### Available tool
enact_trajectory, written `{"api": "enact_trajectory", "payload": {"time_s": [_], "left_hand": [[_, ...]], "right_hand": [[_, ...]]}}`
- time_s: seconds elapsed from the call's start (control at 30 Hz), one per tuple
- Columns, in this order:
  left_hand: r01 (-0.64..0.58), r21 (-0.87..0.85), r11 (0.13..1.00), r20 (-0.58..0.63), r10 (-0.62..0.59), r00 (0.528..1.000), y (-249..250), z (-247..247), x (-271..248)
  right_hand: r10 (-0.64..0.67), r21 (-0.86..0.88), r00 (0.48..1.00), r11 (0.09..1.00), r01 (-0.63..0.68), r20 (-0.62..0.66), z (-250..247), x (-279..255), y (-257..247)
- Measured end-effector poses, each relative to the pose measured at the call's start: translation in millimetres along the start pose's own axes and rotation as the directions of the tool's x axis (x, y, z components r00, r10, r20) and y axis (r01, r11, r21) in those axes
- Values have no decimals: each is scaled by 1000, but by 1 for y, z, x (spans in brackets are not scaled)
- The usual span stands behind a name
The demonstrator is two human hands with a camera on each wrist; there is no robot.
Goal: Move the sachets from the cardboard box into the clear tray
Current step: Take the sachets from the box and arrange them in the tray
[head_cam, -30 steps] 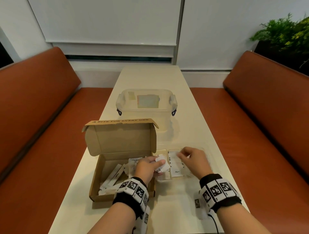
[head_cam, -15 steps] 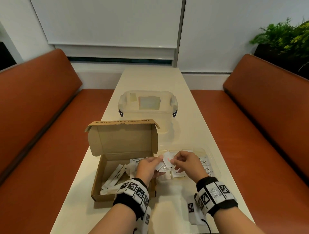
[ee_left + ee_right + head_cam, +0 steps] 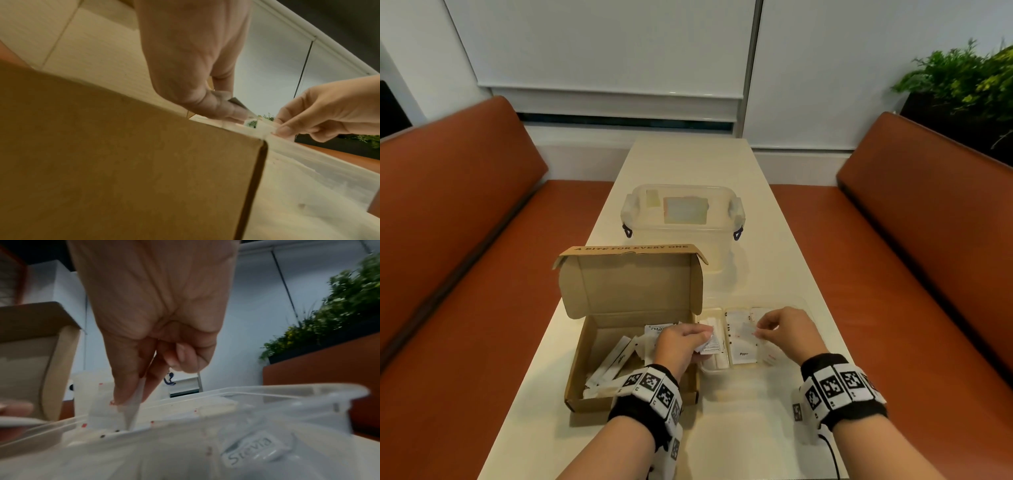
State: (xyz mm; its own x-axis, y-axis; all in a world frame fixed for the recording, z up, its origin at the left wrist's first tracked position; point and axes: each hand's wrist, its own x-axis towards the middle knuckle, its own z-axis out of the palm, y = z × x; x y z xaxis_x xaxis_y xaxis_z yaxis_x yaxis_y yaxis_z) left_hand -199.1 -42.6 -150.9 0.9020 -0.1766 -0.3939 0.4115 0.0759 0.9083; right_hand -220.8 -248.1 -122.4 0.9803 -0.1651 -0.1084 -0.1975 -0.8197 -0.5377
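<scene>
- I see the cardboard box (image 3: 599,346) open on the table (image 3: 774,274), sachets (image 3: 616,359) inside, my left wrist covering its near right corner.
- The clear tray (image 3: 804,303) sits just right of it; its walls are hard to trace, and my right hand hides part.
- Left hand (image 3: 681,344) grips a white sachet (image 3: 710,346) over the box's right edge.
- Right hand (image 3: 787,334) pinches a small sachet (image 3: 133,404) above the tray.

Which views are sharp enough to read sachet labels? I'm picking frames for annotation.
Head view: evenly lit, sharp, benches bowed by the wide lens, "Pepper" sachet readable. Right wrist view: blurred, yet "Stevia" sachet shows through the clear tray. Left wrist view: soft, cardboard box fills it, no labels.
</scene>
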Motion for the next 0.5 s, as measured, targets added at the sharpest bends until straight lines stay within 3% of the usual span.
{"api": "enact_trajectory", "payload": {"time_s": [0.2, 0.5], "left_hand": [[12, 12, 1000, 6, -12, 1000, -1, -1, 2], [2, 27, 1000, 23, -3, 1000, 0, 0, 2]], "right_hand": [[93, -159, 995, 983, -87, 29, -16, -2, 14], [112, -282, 990, 956, -85, 82, -3, -10, 23]]}}
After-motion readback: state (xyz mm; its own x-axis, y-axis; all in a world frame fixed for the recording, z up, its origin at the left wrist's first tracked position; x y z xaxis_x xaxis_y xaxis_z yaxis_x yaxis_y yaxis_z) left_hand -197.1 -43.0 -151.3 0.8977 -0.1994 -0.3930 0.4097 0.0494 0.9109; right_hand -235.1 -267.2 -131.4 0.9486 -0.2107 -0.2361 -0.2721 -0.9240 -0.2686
